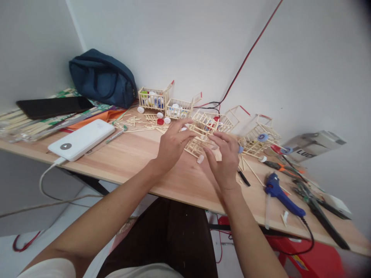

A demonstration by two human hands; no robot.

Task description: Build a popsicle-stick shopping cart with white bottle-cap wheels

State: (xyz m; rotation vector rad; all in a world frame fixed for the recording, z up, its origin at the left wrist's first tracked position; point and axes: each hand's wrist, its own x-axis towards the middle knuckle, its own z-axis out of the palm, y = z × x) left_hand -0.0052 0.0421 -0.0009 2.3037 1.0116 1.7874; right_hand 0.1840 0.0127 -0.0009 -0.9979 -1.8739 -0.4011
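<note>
A small shopping cart built of thin wooden sticks (196,147) stands on the table between my hands, a white wheel (200,159) at its near corner. My left hand (173,143) is at its left side, thumb and forefinger apart by the top rails. On the right side my right hand (225,156) has its fingers bent and spread, the thumb away from the forefinger. Whether the fingertips touch the sticks is hard to tell. Close behind lies another stick cart (228,120) with a red-tipped handle, partly hidden.
Two filled stick carts (152,99) stand by the wall; another cart (259,135) lies tipped at right. Loose sticks (136,120) are scattered left. A blue glue gun (282,195), pliers (315,204) and a carton (315,144) lie right. A white power bank (82,139) and blue bag (102,79) are left.
</note>
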